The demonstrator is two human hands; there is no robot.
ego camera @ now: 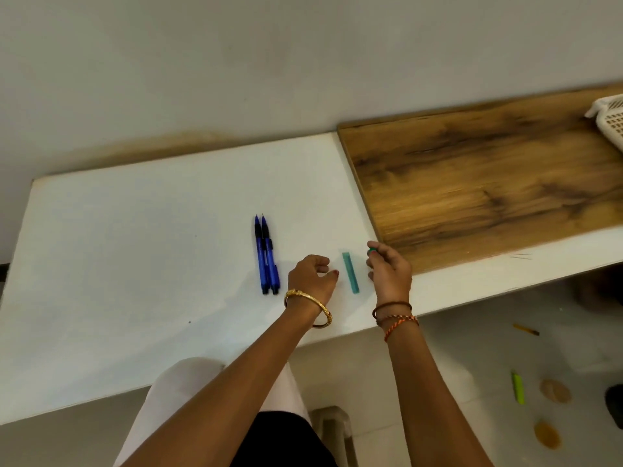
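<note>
Two blue pens [267,256] lie side by side on the white table [135,264], tips pointing away from me. A translucent teal case [350,272] lies on the table between my hands. My left hand [312,276] rests on the table just left of the case, fingers curled and holding nothing. My right hand [389,267] sits just right of the case and pinches a small green piece [371,251] at its fingertips.
A wooden board [488,183] covers the table's right part. A white plastic basket [610,119] stands at its far right corner. On the floor at lower right lie a green marker [518,387] and an orange pen [526,329]. A wall runs behind the table.
</note>
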